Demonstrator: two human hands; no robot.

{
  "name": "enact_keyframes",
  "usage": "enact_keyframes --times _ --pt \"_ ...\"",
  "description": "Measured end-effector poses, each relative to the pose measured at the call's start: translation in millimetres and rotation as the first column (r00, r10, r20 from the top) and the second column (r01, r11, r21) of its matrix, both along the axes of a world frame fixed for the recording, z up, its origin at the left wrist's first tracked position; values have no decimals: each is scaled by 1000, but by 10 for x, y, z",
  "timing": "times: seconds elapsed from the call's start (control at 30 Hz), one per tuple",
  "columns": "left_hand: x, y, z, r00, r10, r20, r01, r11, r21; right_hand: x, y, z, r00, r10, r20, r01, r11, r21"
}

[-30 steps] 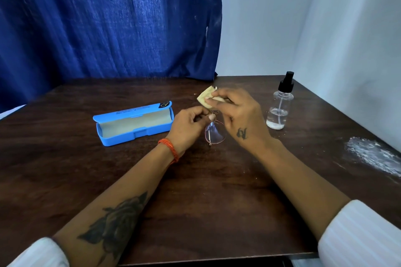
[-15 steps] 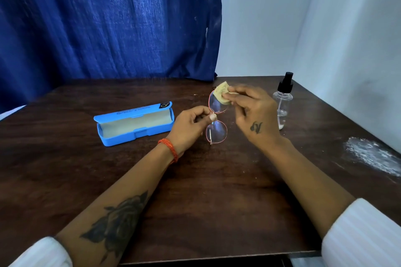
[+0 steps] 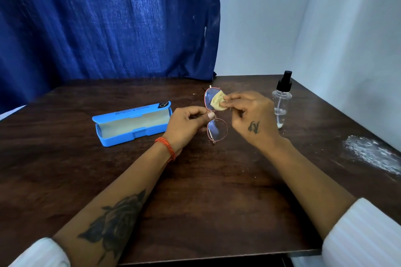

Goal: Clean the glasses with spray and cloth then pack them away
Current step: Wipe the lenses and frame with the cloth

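Note:
My left hand (image 3: 187, 124) pinches the bridge of pink-rimmed glasses (image 3: 217, 130), which stand on end above the dark wooden table (image 3: 217, 191). The upper lens sits just above my thumb, the lower lens just below it. My right hand (image 3: 251, 117) presses a small yellow cloth (image 3: 218, 103) against the upper lens. A clear spray bottle (image 3: 281, 102) with a black pump top stands upright just right of my right hand. The blue glasses case (image 3: 132, 124) lies open to the left of my left hand, its pale lining showing.
A white powdery smear (image 3: 371, 154) marks the table near its right edge. A blue curtain (image 3: 108, 21) hangs behind the table's far left, and white walls close the right side. The table's front edge runs near the bottom of the view.
The glasses have been turned so both lenses face me. My right hand with the cloth has shifted from over the frame to the upper lens's right side.

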State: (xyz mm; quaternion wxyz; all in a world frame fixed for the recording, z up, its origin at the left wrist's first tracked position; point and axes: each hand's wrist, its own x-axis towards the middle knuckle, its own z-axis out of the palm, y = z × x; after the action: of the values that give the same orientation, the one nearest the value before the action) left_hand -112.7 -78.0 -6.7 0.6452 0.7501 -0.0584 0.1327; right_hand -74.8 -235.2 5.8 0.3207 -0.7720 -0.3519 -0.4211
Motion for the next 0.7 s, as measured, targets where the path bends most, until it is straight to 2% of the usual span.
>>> enact_keyframes --times 0.13,0.27,0.33,0.43,0.53,0.7 --pt "-12 -4 13 1000 -22 -7 22 1000 3 -31 60 22 996 -72 45 72 997 2" --pt "-8 -9 13 1000 -21 -17 21 1000 -8 -100 156 25 998 22 65 -16 996 -90" --pt "8 -6 4 999 -10 -39 8 999 -40 -98 149 -1 997 81 2 -81 992 -98" --pt "29 -1 -12 997 -16 -70 12 999 -52 -49 95 -12 983 133 -126 -136 991 -18" --pt "26 1 -1 997 -23 -67 20 999 -47 -2 43 -3 982 101 -158 -93 994 59" --pt "-9 -2 13 999 -31 -32 31 999 -8 -29 97 4 998 -18 -52 21 999 46"
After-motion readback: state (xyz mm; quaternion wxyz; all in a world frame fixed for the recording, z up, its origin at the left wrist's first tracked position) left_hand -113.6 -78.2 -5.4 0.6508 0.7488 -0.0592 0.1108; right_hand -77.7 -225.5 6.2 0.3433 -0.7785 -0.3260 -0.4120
